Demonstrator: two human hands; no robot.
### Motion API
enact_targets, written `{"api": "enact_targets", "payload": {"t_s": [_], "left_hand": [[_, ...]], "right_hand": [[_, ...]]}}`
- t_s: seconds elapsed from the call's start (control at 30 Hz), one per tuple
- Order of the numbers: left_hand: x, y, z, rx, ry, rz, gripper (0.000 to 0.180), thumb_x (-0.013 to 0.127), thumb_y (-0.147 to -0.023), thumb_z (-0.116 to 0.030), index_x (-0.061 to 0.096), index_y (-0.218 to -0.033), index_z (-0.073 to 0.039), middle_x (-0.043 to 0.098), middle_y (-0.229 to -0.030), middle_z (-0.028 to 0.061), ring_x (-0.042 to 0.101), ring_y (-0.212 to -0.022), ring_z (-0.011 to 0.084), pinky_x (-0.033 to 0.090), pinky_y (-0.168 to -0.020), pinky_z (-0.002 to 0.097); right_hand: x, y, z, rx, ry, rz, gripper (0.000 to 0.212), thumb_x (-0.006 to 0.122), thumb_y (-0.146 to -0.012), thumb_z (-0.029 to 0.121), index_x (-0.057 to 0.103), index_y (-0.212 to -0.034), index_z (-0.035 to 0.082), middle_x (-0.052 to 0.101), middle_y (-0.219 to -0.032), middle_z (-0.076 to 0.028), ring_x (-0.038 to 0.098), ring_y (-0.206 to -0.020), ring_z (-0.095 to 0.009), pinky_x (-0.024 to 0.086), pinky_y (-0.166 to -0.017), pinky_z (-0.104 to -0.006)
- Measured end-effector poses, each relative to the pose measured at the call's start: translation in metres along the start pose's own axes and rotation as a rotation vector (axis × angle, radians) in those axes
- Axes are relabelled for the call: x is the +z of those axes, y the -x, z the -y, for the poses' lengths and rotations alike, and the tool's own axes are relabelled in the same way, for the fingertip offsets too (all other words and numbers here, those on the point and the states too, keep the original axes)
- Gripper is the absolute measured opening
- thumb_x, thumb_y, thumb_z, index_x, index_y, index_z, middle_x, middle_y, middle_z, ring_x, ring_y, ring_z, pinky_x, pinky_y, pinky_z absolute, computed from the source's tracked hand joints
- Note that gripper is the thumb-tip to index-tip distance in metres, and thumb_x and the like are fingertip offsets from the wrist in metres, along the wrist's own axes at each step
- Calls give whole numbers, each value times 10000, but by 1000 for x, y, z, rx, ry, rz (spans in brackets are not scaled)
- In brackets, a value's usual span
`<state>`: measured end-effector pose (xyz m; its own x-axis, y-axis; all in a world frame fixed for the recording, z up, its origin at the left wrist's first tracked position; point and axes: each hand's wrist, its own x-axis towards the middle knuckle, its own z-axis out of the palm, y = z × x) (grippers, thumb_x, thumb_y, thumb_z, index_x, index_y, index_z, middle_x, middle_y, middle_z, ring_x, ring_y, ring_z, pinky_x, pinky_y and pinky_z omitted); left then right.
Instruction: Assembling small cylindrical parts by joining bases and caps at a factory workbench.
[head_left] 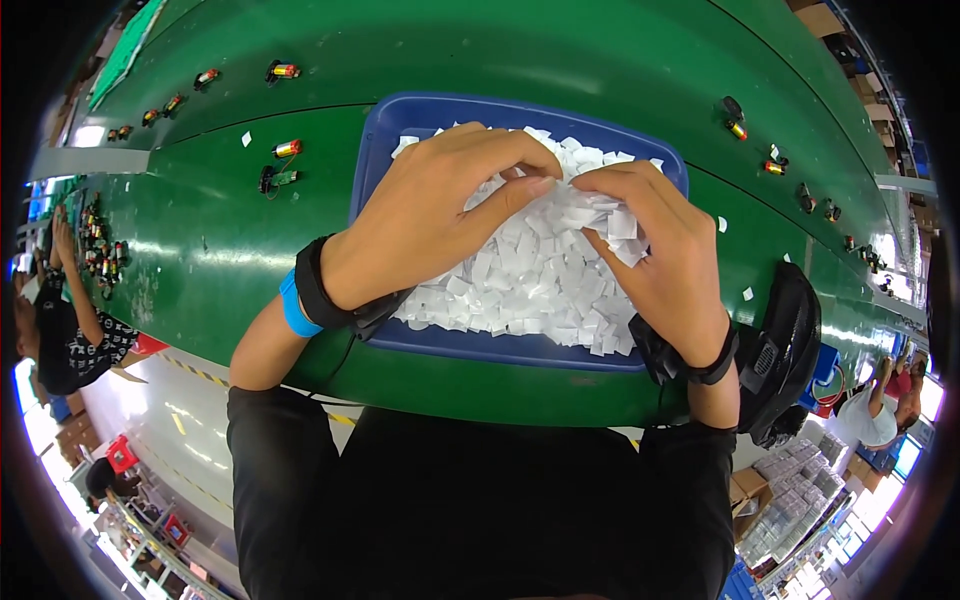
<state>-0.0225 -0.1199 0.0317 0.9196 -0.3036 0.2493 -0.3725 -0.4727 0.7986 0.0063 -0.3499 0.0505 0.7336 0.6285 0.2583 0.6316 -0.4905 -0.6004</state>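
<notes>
A blue plastic tray (510, 348) on the green table is heaped with small white square pieces (520, 275), like cut paper or film. Over its far half my two hands meet. My right hand (672, 245) is closed around a small bunch of the white pieces (618, 222), which stick out between thumb and fingers. Thumb and forefinger of my left hand (430, 205) pinch together beside that bunch, at what looks like one white piece; its edges are partly hidden by the fingers. Both wrists wear black bands, and a blue band (297, 303) circles the left one.
Small battery-like cylinders with wired parts (285, 150) lie along the green table (220, 210) at left and far right. Right of the tray sits a black bag (785, 335). Loose white pieces are scattered on the table. Other people (75, 310) work at both sides.
</notes>
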Motion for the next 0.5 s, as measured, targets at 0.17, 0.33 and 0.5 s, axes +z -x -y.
{"api": "enact_targets", "payload": {"t_s": [0.17,0.33,0.5], "left_hand": [[3,2,2,27,-39,9,131,620,-974,-91,692,-1068,-36,720,-978,74,646,-868,222,496,-840,340],[-3,-4,-1,-35,-16,11,158,597,-989,-101,676,-1111,-38,725,-996,74,642,-909,230,490,-856,338],[1,-2,-2,-9,-5,0,172,602,-987,-105,671,-1133,-43,724,-999,73,637,-912,232,491,-853,341]], "right_hand": [[-1,2,-2,-31,32,-6,346,799,-722,-23,695,-1048,32,729,-1008,-105,711,-866,-281,554,-729,-318],[-3,5,-9,-77,49,13,276,813,-722,4,722,-981,34,741,-958,-100,715,-834,-272,553,-718,-313],[-5,9,-9,-91,20,3,258,810,-715,0,740,-960,40,743,-935,-94,719,-838,-264,557,-717,-310]]}}
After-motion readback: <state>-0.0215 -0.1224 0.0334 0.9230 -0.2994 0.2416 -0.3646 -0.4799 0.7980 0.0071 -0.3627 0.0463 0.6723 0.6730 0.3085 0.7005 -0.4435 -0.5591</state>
